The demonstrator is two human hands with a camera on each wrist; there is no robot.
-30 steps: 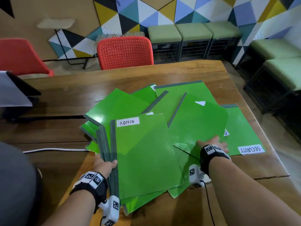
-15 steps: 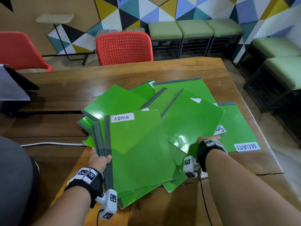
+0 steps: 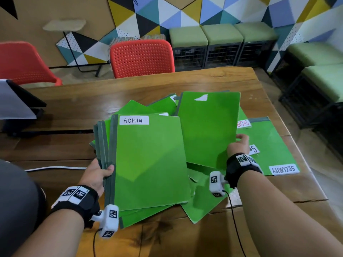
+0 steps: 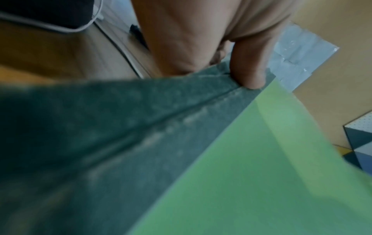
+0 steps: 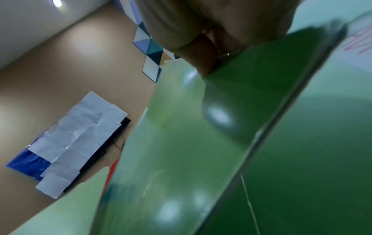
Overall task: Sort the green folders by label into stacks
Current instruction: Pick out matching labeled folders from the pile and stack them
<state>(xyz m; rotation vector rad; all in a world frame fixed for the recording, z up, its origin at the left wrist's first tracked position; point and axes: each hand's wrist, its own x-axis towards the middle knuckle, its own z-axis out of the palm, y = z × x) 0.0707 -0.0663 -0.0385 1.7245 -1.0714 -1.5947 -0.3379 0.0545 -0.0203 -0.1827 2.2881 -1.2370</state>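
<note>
The ADMIN folder (image 3: 148, 160) sits on top of a small bundle of green folders, tilted up off the counter (image 3: 130, 91) at its near left side. The left hand (image 3: 96, 175) grips that bundle by the grey spines (image 3: 104, 145), thumb curled over the front edge; in the left wrist view the thumb (image 4: 247, 66) presses right on the grey binding strip beside the green cover.

Just to the right, a second folder (image 3: 209, 130) is raised and tilted toward the person, a white label corner (image 3: 201, 97) showing near its top. The right hand (image 3: 238, 145) holds it at the lower right edge, pinching it, with fingers curled around the edge. The right wrist view is blurred, so exactly how the fingers sit I can't make out, though a thumb (image 5: 203, 58) rests against the glossy green cover.

Beneath and around both lie more folders (image 3: 200, 203) fanned loosely on the counter. Two on the right lie flat with SECURITY labels: one reads upside down near the counter's right edge (image 3: 283, 169), another in red (image 3: 244, 123) peeks out behind the raised folder.

Beyond the counter stands a red chair (image 3: 142, 58), another one at far left (image 3: 22, 62), and green stools (image 3: 221, 34) along the patterned wall. A white cable (image 3: 55, 167) runs along the left.
</note>
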